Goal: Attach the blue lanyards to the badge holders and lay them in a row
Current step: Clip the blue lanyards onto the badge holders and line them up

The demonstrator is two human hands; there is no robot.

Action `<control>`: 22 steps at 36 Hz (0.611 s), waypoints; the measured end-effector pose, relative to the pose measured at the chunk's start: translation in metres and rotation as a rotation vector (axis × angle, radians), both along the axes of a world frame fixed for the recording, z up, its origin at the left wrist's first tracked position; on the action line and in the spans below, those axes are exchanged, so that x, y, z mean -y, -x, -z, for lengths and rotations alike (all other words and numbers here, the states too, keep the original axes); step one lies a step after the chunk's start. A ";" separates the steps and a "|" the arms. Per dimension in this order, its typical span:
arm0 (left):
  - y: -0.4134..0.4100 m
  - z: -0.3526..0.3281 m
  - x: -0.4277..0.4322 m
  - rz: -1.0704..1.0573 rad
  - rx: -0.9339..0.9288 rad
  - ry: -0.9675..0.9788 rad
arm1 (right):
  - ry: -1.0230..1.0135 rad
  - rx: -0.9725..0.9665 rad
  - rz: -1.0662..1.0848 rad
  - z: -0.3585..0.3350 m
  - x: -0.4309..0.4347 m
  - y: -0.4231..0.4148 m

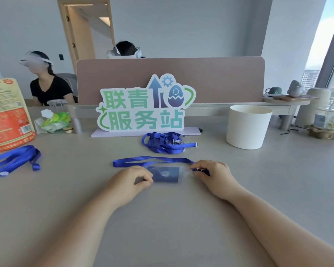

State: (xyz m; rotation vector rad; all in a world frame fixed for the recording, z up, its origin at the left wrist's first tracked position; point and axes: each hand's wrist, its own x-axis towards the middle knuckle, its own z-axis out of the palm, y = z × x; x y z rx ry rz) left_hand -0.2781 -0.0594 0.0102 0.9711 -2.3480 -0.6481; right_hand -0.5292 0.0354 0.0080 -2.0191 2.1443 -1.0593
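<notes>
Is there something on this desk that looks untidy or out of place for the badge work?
Nothing is damaged or spilled. The spare lanyards lie in a tangled heap before the sign, not in a row. An opened tissue pack and a food bag sit at the far left. The hands hold one holder flat.
</notes>
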 end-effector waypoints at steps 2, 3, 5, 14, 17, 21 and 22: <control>0.001 0.002 0.000 -0.026 0.065 -0.002 | -0.018 -0.018 0.001 -0.001 -0.001 -0.001; 0.001 0.002 0.000 -0.041 0.084 0.019 | -0.024 -0.020 0.008 -0.002 -0.001 -0.002; 0.005 0.002 -0.002 -0.055 0.095 0.077 | -0.051 -0.024 0.034 -0.002 -0.002 -0.004; 0.019 0.005 -0.017 0.018 0.270 0.199 | -0.160 0.002 0.121 -0.008 -0.004 -0.011; 0.017 0.002 -0.019 -0.046 0.237 0.246 | -0.147 -0.075 0.129 -0.006 -0.005 -0.010; 0.018 0.000 -0.023 -0.128 0.233 0.331 | -0.161 -0.164 0.109 -0.004 -0.005 -0.011; 0.019 0.000 -0.024 -0.155 0.240 0.345 | -0.165 -0.168 0.104 -0.004 -0.005 -0.013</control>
